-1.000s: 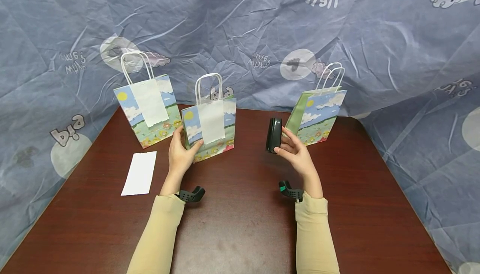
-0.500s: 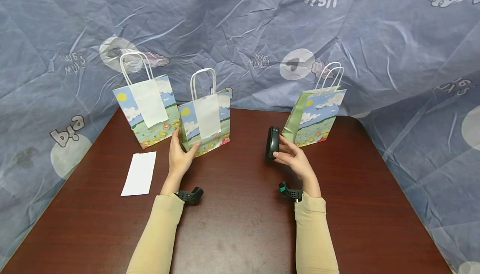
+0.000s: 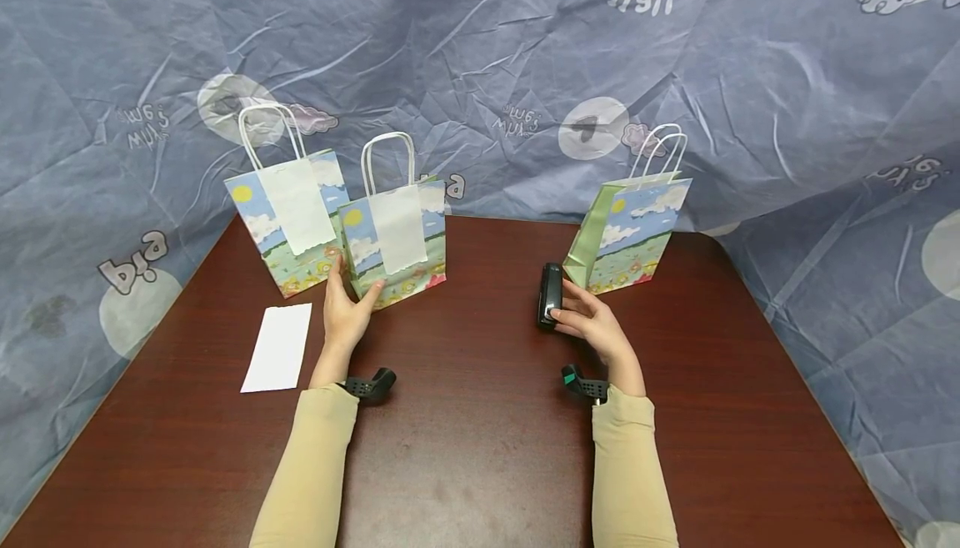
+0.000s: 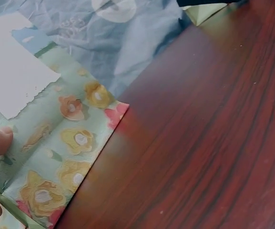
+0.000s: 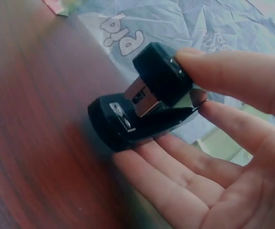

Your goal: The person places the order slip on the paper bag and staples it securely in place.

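Note:
My left hand (image 3: 345,319) holds the lower left side of the middle paper gift bag (image 3: 435,231), thumb on its front and fingers along its side. The bag is printed with sky, clouds and flowers; a white paper slip (image 3: 400,227) hangs over its front below white twisted handles. In the left wrist view the thumb tip lies near flowers on the bag (image 4: 75,109). My right hand (image 3: 597,331) grips a black stapler (image 3: 551,294), its mouth apart in the right wrist view, with thumb on the upper arm and fingers under the base.
A matching gift bag (image 3: 341,268) with its own white slip stands at the left, partly behind the middle one. Another gift bag (image 3: 637,235) without a slip stands behind my right hand. A loose white sheet (image 3: 277,348) lies on the dark red table (image 3: 472,414).
My left hand has shifted the middle bag to the left, close against the left bag. The right hand has lowered the stapler slightly toward me.

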{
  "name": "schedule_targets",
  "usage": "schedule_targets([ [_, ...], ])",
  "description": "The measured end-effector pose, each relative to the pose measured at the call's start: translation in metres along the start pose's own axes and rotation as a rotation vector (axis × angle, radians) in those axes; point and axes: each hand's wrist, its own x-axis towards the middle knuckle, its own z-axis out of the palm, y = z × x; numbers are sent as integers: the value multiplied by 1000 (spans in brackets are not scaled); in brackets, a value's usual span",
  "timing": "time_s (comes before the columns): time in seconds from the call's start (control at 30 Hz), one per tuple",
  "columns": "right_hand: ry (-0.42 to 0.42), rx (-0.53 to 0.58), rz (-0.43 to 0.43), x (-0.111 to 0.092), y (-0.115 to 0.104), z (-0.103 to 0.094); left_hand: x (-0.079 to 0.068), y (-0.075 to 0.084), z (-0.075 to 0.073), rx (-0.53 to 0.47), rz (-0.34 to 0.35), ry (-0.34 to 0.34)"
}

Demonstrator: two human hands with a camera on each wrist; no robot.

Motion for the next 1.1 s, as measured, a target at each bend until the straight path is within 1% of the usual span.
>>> schedule_targets([
  [0.17,39,2,14,-1,0,0,2,-4,-2,-23,14,29],
  [0.37,93,9,12,1,1,1,3,-6,-2,-18,7,47],
  [0.5,125,-28,-3,2,3,3,1,-5,-2,-8,-3,63],
  [0.6,148,-52,-12,3,3,4,1,-6,-1,-1,4,97],
  [0.7,173,-51,-17,4,4,6,1,-7,0,7,15,148],
  [0.8,189,-56,-18,5,4,6,1,-7,0,15,13,188],
  [0.9,205,-57,-8,6,5,7,0,-7,0,27,6,210],
  [1.1,218,-75,-3,8,4,10,2,-8,0,27,25,243],
])
